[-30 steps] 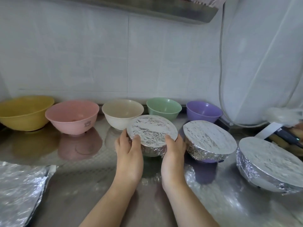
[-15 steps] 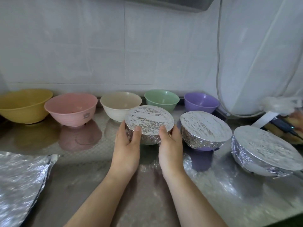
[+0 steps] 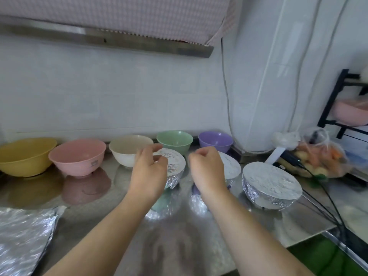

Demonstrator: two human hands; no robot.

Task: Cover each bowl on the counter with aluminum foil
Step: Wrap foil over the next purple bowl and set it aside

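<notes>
Hands hovering loosely curled, holding nothing: left hand (image 3: pixel 148 174) is nearer foil sheet (image 3: pixel 23 236), lying low-left on worktop (image 3: pixel 179 246), cream bowl (image 3: pixel 130 150) just behind.

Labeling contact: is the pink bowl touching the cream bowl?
Apart. The head view shows a strip of counter and wall between the pink bowl's right rim and the cream bowl's left rim.
</notes>
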